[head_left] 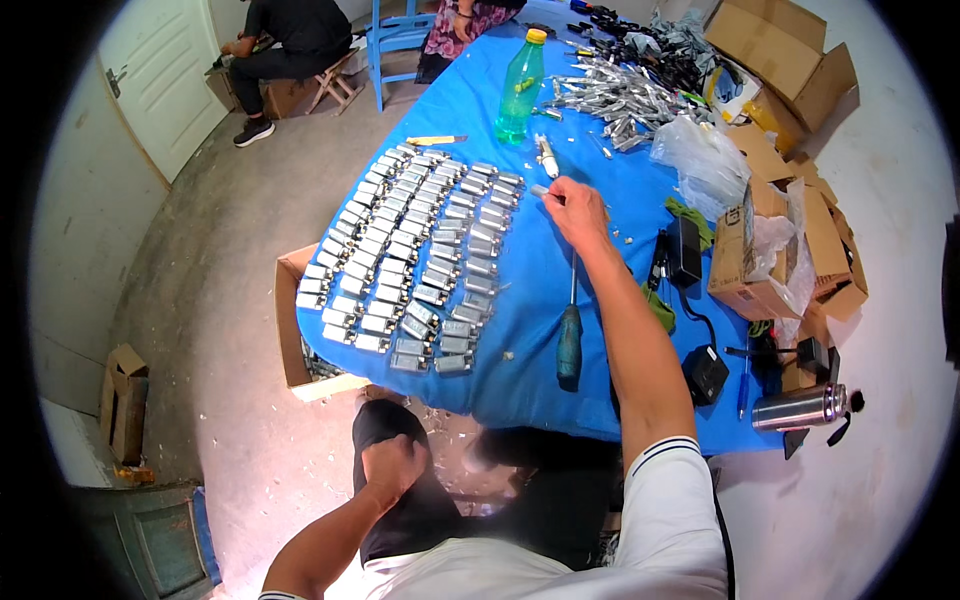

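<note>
Now a small pale piece [540,190] pinched over the tabletop [530,385]

Here our right grip [575,210] pinches that small pale piece just right of the long rows of silver metal-cased blocks [399,251]; our left grip [393,467] rests on our left thigh [410,520], and we cannot tell whether it is closed around anything. Just beyond the right grip we see a slim white part [547,158], and nearer us a teal-handled screwdriver [569,345]. Farther out we find a yellow utility knife [437,140], a green bottle [519,95], a heap of silvery parts [622,97] and a clear plastic bag [703,165], with a steel flask [798,409] near the right edge.
</note>
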`<state>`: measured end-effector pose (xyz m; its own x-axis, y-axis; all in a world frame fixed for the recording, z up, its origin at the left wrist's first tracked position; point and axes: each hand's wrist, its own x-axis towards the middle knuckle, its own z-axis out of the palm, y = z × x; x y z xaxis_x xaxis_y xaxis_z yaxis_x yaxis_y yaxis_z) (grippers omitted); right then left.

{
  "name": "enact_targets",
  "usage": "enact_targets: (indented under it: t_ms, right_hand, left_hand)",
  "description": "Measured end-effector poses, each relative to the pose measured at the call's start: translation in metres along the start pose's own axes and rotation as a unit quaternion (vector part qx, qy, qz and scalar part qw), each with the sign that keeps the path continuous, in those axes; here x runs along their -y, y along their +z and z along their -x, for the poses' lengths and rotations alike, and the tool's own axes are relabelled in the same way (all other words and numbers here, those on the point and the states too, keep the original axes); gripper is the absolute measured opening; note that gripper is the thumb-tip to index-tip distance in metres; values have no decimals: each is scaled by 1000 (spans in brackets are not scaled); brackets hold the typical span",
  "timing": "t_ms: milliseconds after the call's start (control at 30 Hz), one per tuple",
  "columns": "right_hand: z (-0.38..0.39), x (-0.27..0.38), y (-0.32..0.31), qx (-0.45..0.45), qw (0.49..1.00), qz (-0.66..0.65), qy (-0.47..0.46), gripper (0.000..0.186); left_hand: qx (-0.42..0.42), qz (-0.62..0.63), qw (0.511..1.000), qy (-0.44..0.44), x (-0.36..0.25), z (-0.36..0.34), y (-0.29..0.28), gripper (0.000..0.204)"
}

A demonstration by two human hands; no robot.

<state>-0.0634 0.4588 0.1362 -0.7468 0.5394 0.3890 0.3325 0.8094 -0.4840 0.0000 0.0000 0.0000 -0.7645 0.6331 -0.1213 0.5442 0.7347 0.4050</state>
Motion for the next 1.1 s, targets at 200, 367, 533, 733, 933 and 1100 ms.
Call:
enact_targets:
  t_ms: [200,367,533,733,933,1100]
  right_hand:
    - [-29,-24,16,16,999,9,-33,12]
    - [-28,-55,24,-88,991,-12,-102,11]
    - [-26,-62,-4,-100,993,9,55,12]
    - [-34,-125,-41,-67,977,87,184,15]
    - [-61,-182,-45,-90,975,64,191,18]
    - [-90,-192,-38,-116,974,26,193,20]
  left_hand:
    - [49,3,998,-26,-5,-21,2,35]
    - [60,-29,998,-17,-6,-24,-3,34]
    - [33,-12,999,-26,-7,-18,-3,29]
    - [31,-15,999,-9,-14,-22,0,30]
    - [71,-30,997,-16,-7,-23,8,29]
    - [82,-35,996,2,-8,-25,5,26]
